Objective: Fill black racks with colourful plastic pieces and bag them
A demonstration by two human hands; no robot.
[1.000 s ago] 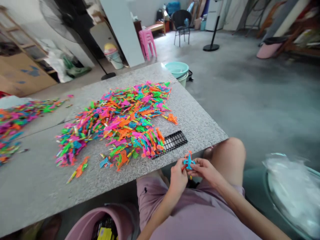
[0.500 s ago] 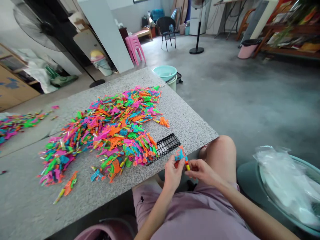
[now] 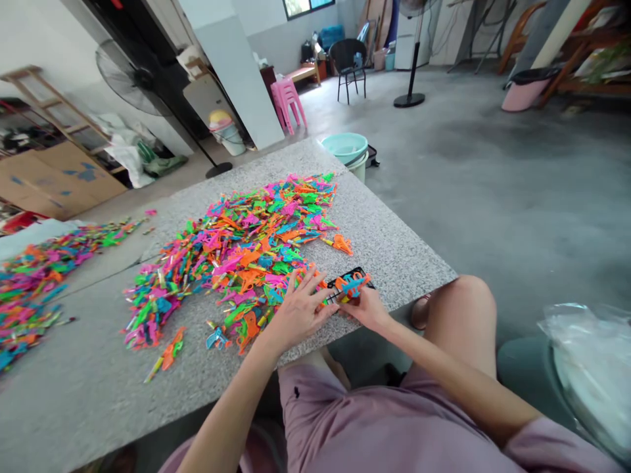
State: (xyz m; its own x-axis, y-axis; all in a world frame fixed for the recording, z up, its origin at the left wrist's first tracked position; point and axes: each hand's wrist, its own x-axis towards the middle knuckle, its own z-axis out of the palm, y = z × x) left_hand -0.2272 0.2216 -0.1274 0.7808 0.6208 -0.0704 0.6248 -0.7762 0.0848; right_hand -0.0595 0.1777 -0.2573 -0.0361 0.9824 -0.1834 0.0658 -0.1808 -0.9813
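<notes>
Right hand (image 3: 369, 310): fingers closed on a blue toy gun (image 3: 353, 286) with orange parts. Toy is over the black basket (image 3: 355, 270), near the table's front edge. Can't tell if it touches the basket floor; fingers and other orange pieces crowd that spot.

Left hand (image 3: 300, 310): palm down, fingers spread, thumb pointing at the right hand. It's over the near right end of the big pile (image 3: 236, 243) and covers the basket's left side. Can't tell how hard it presses, or what's under the palm.

Pile: jumbled toy guns in pink, orange, green and blue, running back across the speckled stone table (image 3: 404, 263). Loose orange toy gun (image 3: 342, 244) at the pile's right edge, beyond the basket. Small blue toy (image 3: 217, 337) at the near edge; orange-and-green toy (image 3: 170, 355) with a yellow end lies apart, further left.

Second pile (image 3: 49, 269) far left, well apart from the first.

Off the table: green basins (image 3: 345, 144) past the far corner, clear plastic bags (image 3: 594, 368) in a tub to the right. Farther back: pink stools (image 3: 288, 102), black chair (image 3: 348, 59), standing fan (image 3: 131, 79).
</notes>
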